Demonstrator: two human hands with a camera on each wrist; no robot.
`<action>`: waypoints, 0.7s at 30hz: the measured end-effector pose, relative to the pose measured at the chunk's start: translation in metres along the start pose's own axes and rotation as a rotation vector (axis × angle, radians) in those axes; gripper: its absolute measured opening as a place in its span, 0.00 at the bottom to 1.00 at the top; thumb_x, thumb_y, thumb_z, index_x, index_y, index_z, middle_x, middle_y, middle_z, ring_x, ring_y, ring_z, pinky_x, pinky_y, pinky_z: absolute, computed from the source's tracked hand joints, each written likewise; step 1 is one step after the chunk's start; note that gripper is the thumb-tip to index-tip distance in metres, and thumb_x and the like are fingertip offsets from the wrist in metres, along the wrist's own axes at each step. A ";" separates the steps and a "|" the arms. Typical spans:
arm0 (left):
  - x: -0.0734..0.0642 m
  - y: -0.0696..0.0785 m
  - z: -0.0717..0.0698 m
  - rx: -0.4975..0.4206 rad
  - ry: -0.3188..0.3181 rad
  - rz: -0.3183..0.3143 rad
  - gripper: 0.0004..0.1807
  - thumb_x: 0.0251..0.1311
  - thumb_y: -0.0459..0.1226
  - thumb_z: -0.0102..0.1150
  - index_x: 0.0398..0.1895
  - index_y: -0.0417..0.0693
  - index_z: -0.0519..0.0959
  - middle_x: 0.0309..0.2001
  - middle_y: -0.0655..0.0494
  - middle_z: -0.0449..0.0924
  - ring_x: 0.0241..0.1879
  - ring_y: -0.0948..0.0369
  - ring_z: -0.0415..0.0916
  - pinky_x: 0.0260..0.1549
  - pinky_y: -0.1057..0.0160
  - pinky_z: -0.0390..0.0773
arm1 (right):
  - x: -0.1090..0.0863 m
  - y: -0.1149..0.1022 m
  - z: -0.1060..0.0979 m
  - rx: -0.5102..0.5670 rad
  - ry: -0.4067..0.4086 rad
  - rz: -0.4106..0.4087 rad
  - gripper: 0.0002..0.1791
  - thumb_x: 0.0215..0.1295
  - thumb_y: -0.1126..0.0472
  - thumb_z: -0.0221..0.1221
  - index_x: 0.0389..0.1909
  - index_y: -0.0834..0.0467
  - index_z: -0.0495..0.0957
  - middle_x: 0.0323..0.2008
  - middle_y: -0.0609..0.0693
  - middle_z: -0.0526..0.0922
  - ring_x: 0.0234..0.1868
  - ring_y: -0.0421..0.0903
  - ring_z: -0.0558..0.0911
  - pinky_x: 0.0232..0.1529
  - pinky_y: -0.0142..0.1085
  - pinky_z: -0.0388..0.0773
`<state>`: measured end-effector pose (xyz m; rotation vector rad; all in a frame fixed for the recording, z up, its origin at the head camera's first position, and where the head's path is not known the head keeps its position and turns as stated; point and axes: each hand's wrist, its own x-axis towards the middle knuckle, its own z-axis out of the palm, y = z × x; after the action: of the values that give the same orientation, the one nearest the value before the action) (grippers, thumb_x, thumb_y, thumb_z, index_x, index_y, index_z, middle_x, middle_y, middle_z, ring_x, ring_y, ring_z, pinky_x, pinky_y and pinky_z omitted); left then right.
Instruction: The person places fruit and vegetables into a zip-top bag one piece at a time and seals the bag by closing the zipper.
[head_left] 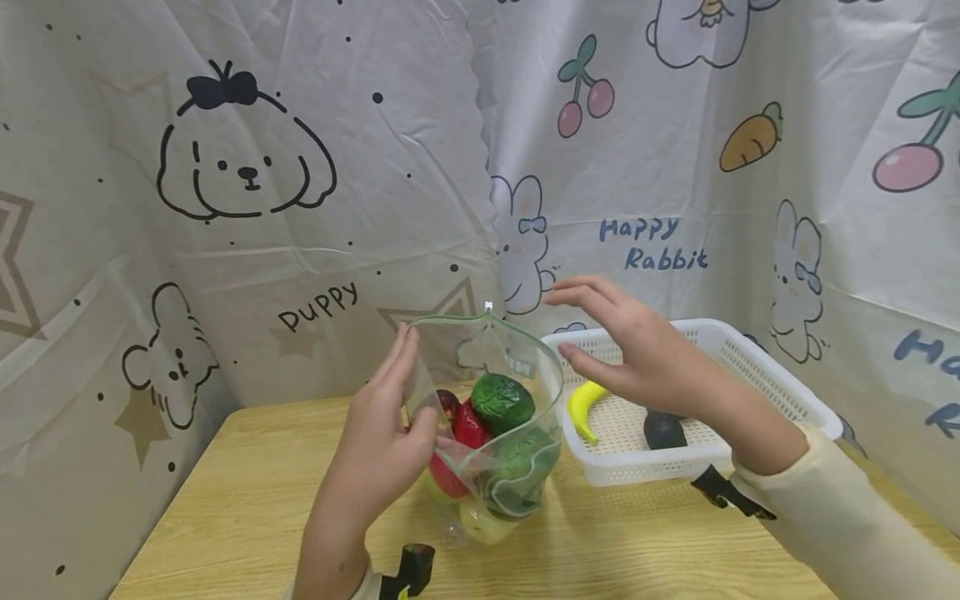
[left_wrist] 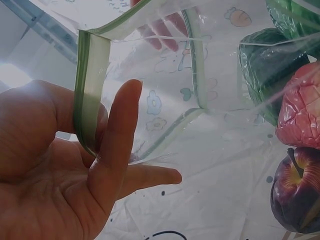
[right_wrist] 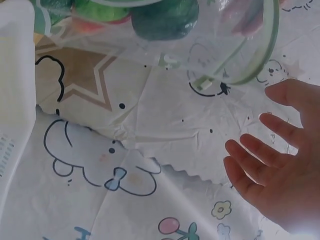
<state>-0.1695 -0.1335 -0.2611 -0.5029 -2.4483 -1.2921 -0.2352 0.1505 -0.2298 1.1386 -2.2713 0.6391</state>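
A clear zip bag [head_left: 450, 317] with a green-edged mouth stands open on the table. Inside lie a dark green wrinkled piece [head_left: 502, 402], a red piece [head_left: 471, 427], a dark purple-red fruit with a stem [left_wrist: 297, 190] and something pale yellow at the bottom. My left hand [head_left: 378, 433] pinches the bag's left rim; in the left wrist view the green zip strip [left_wrist: 85, 95] runs between thumb and fingers. My right hand [head_left: 637, 346] hovers right of the mouth, fingers spread and holding nothing, apart from the rim in the right wrist view.
Behind and right of the bag sits a white plastic basket [head_left: 637, 471]. It holds a yellow banana [head_left: 581, 408] and a dark, nearly black round piece [head_left: 663, 430], partly under my right arm. A printed cloth [head_left: 375, 167] hangs around the wooden table [head_left: 247, 500].
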 end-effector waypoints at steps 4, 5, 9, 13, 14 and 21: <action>0.000 0.000 0.000 0.000 -0.005 -0.006 0.45 0.59 0.22 0.49 0.81 0.44 0.48 0.82 0.57 0.37 0.13 0.69 0.49 0.11 0.69 0.64 | -0.004 0.014 -0.003 -0.033 0.041 0.018 0.25 0.67 0.65 0.63 0.64 0.58 0.73 0.65 0.54 0.74 0.63 0.55 0.77 0.61 0.54 0.76; 0.000 0.000 0.000 0.000 -0.005 -0.006 0.45 0.59 0.22 0.49 0.81 0.44 0.48 0.82 0.57 0.37 0.13 0.69 0.49 0.11 0.69 0.64 | -0.005 0.019 -0.004 -0.042 0.048 0.027 0.24 0.67 0.65 0.63 0.64 0.59 0.73 0.64 0.55 0.75 0.61 0.55 0.77 0.60 0.54 0.77; 0.001 0.000 0.000 0.003 -0.005 -0.006 0.45 0.59 0.23 0.49 0.81 0.43 0.48 0.82 0.56 0.37 0.12 0.69 0.49 0.11 0.68 0.64 | -0.016 0.046 -0.005 -0.074 0.045 0.106 0.24 0.67 0.66 0.62 0.63 0.61 0.73 0.62 0.57 0.76 0.56 0.57 0.78 0.55 0.55 0.79; 0.001 0.001 0.000 0.001 -0.012 -0.009 0.45 0.60 0.23 0.49 0.82 0.44 0.48 0.82 0.57 0.37 0.12 0.69 0.49 0.11 0.69 0.65 | -0.038 0.079 -0.005 -0.103 -0.015 0.278 0.24 0.69 0.64 0.61 0.64 0.61 0.71 0.62 0.60 0.75 0.57 0.61 0.78 0.53 0.59 0.79; 0.001 0.001 0.000 -0.001 -0.014 -0.009 0.45 0.60 0.23 0.49 0.82 0.44 0.48 0.82 0.57 0.37 0.12 0.69 0.50 0.11 0.69 0.65 | -0.045 0.088 -0.004 -0.112 -0.037 0.327 0.24 0.69 0.64 0.61 0.65 0.61 0.71 0.62 0.61 0.74 0.58 0.62 0.77 0.53 0.60 0.79; 0.001 -0.001 0.001 -0.014 -0.019 -0.007 0.45 0.60 0.23 0.49 0.82 0.44 0.48 0.82 0.58 0.36 0.12 0.70 0.50 0.11 0.68 0.65 | -0.099 0.162 0.004 -0.114 -0.190 0.563 0.29 0.70 0.62 0.58 0.67 0.72 0.66 0.63 0.75 0.68 0.61 0.73 0.72 0.58 0.67 0.72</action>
<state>-0.1710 -0.1330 -0.2614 -0.5136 -2.4604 -1.3135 -0.3192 0.2927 -0.3243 0.5137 -2.7761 0.6117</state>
